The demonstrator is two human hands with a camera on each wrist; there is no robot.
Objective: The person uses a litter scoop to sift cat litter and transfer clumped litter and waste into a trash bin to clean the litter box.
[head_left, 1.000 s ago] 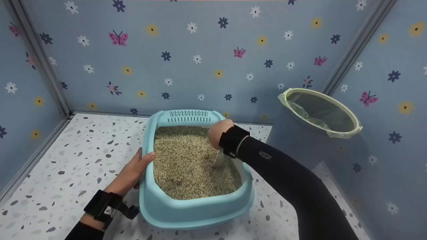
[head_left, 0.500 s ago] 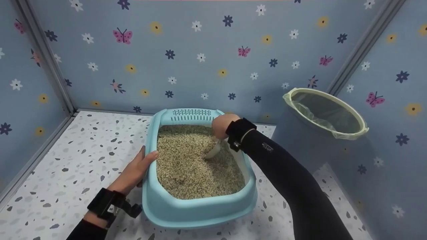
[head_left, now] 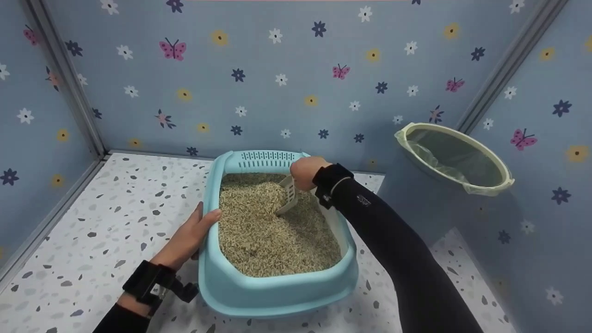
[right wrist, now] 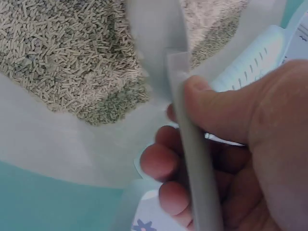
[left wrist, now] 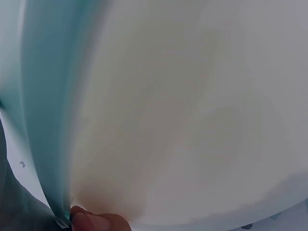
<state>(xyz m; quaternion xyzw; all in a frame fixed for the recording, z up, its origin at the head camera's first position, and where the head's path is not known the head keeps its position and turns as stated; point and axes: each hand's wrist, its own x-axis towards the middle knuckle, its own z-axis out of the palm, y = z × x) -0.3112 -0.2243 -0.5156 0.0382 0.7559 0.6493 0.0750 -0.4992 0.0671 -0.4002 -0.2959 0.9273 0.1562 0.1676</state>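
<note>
Terrazzo-speckled floor (head_left: 106,217) under us, blue flowered walls (head_left: 277,78) around, a lined bin (head_left: 455,157) on the right. Our left hand (head_left: 187,238) clasps the turquoise litter tray (head_left: 273,291) rim; our right hand (head_left: 307,172) wraps its fingers (right wrist: 161,161) round the scoop (head_left: 289,196) handle, blade in the litter (head_left: 268,236). Only our right wrist view shows that grip.

One litter box (head_left: 277,291), one scoop (head_left: 287,198), one bin (head_left: 455,157)
</note>
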